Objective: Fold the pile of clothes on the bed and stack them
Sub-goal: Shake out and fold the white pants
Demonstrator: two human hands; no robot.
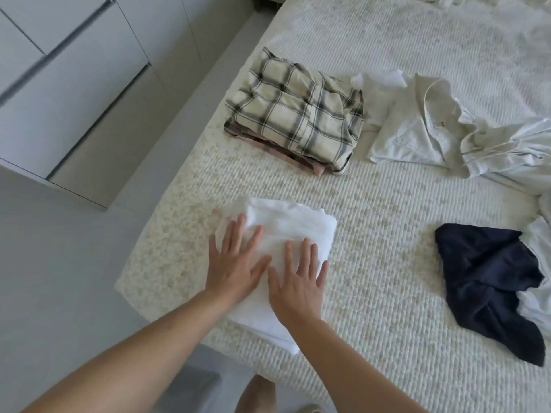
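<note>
A folded white cloth (pixel 286 231) is seen lying near the left edge of the bed (pixel 387 263), close to its near corner. The left hand (pixel 237 263) is laid flat on the cloth, fingers straight and spread. The right hand (pixel 299 281) is pressed flat just beside it, fingers likewise straight and spread; nothing is pinched by either. A folded plaid shirt (pixel 298 114) is observed farther up the bed, stacked on a pinkish folded garment (pixel 286 158). An unfolded pale shirt (pixel 432 135) is spread just right of that stack. A crumpled dark navy garment (pixel 489 284) is noted well apart to the right. White drawers (pixel 68 84) stand left of the bed.
</note>
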